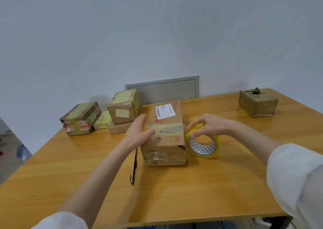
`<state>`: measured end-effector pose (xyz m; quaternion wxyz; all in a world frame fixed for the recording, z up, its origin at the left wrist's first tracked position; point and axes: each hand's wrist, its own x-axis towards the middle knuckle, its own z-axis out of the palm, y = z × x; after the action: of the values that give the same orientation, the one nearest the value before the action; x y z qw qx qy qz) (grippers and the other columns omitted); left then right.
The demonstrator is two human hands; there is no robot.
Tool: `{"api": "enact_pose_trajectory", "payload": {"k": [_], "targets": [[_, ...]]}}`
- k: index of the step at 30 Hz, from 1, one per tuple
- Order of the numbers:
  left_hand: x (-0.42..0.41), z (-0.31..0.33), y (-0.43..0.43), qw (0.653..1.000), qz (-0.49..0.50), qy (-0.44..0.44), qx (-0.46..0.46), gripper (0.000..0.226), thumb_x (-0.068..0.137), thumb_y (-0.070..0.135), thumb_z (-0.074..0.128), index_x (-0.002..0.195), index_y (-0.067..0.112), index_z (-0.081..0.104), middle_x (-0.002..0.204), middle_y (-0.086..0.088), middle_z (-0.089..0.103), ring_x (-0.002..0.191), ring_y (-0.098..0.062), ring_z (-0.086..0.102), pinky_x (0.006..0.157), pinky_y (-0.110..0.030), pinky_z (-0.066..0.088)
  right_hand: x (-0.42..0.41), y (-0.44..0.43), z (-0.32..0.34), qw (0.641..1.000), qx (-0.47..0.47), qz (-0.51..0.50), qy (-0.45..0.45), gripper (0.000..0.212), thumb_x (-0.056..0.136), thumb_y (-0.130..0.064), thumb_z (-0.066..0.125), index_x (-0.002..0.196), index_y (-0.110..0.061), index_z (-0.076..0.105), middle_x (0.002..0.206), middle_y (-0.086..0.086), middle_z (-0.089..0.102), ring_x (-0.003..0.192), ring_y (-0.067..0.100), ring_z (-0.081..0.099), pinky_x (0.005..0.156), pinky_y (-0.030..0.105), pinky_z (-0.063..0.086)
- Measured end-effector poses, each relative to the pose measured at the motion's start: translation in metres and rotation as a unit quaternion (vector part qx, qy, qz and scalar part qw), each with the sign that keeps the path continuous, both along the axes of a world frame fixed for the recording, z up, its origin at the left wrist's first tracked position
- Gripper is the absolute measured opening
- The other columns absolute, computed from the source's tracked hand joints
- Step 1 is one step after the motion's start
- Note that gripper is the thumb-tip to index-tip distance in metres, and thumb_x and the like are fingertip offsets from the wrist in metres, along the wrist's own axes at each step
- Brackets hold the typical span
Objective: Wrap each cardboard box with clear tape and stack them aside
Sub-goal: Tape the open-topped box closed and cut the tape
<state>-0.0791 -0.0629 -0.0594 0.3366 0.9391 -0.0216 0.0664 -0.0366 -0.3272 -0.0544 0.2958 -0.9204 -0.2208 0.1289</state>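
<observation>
- Left hand (138,132) is pressing straight fingers against the cardboard box (166,151), which is sitting mid-way across the table (192,185);
- Right hand (208,124) is gripping the tape roll (201,149) just beside the box's right side.

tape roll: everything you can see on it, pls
The tape roll is a ring of clear, yellow-tinted tape on a white inner core printed with small dark triangles. It stands on edge, tilted, opening toward the camera, just right of the cardboard box, over the wooden table. The right hand grips its top, fingers curled over the rim. A yellowish band across the box top seems to run from it. Whether its lower edge touches the table is unclear.
</observation>
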Motion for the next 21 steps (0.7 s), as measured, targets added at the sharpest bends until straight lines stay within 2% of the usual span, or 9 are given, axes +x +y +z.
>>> {"api": "enact_pose_trajectory", "payload": {"k": [2,4,5,8,11,13,18,21], "targets": [[0.005,0.008,-0.014,0.985,-0.066,-0.058,0.151,0.077,0.095,0.043,0.05,0.153,0.018,0.007,0.16,0.003,0.004,0.147,-0.014,0.003,0.118,-0.038,0.012,0.003,0.007,0.0,1.0,-0.015,-0.001,-0.007,0.025,0.081,-0.038,0.072,0.105,-0.042,0.065,0.135,-0.007,0.053,0.125,0.015,0.044,0.106,0.041,0.037],[0.008,-0.001,-0.024,0.96,-0.114,-0.019,0.256,0.083,0.093,0.06,0.036,0.153,0.016,-0.001,0.16,-0.001,-0.006,0.147,-0.014,-0.008,0.119,-0.038,0.003,0.005,0.009,0.001,1.0,-0.023,-0.001,0.0,0.024,0.082,-0.037,0.072,0.105,-0.041,0.064,0.136,-0.006,0.052,0.126,0.016,0.044,0.107,0.042,0.037],[0.008,-0.007,-0.024,0.953,-0.124,0.024,0.275,0.086,0.092,0.065,0.03,0.153,0.015,-0.005,0.16,-0.002,-0.01,0.147,-0.014,-0.011,0.119,-0.037,0.001,0.005,0.009,0.0,1.0,-0.021,-0.001,0.004,0.024,0.082,-0.037,0.072,0.105,-0.04,0.064,0.135,-0.006,0.052,0.126,0.016,0.044,0.107,0.042,0.036],[0.009,-0.012,-0.016,0.948,-0.135,0.076,0.277,0.088,0.091,0.067,0.025,0.151,0.015,-0.01,0.159,-0.003,-0.014,0.146,-0.013,-0.014,0.119,-0.035,-0.002,0.005,0.009,-0.002,1.0,-0.015,-0.007,0.002,0.025,0.083,-0.036,0.071,0.107,-0.039,0.064,0.134,-0.007,0.052,0.126,0.015,0.044,0.106,0.04,0.036],[0.004,-0.004,-0.025,0.924,-0.126,0.047,0.358,0.081,0.093,0.065,0.015,0.152,0.014,-0.008,0.16,-0.006,-0.009,0.147,-0.016,-0.01,0.121,-0.039,-0.002,0.006,0.012,-0.004,1.0,-0.012,-0.011,0.001,0.023,0.083,-0.036,0.071,0.104,-0.041,0.063,0.132,-0.006,0.053,0.123,0.016,0.046,0.104,0.041,0.038],[-0.004,-0.009,-0.042,0.926,-0.135,0.032,0.35,0.08,0.093,0.064,0.013,0.153,0.014,-0.003,0.16,-0.007,-0.006,0.147,-0.019,-0.008,0.121,-0.04,-0.002,0.006,0.012,-0.005,1.0,-0.008,-0.01,-0.003,0.023,0.082,-0.037,0.072,0.103,-0.042,0.064,0.13,-0.006,0.055,0.12,0.016,0.048,0.101,0.039,0.04],[-0.01,-0.012,-0.051,0.925,-0.148,0.05,0.347,0.083,0.09,0.069,0.015,0.152,0.019,-0.007,0.159,-0.004,-0.014,0.146,-0.018,-0.013,0.12,-0.039,-0.004,0.006,0.012,-0.005,1.0,-0.01,-0.009,-0.002,0.026,0.082,-0.035,0.072,0.106,-0.039,0.065,0.129,-0.006,0.055,0.118,0.016,0.05,0.099,0.036,0.042],[-0.009,-0.004,-0.061,0.933,-0.145,0.052,0.324,0.082,0.09,0.07,0.022,0.153,0.024,-0.004,0.16,-0.003,-0.011,0.147,-0.021,-0.01,0.12,-0.046,-0.002,0.004,0.012,-0.006,1.0,0.001,-0.014,-0.006,0.027,0.081,-0.035,0.072,0.106,-0.04,0.065,0.13,-0.006,0.055,0.119,0.017,0.05,0.102,0.04,0.043]]}}
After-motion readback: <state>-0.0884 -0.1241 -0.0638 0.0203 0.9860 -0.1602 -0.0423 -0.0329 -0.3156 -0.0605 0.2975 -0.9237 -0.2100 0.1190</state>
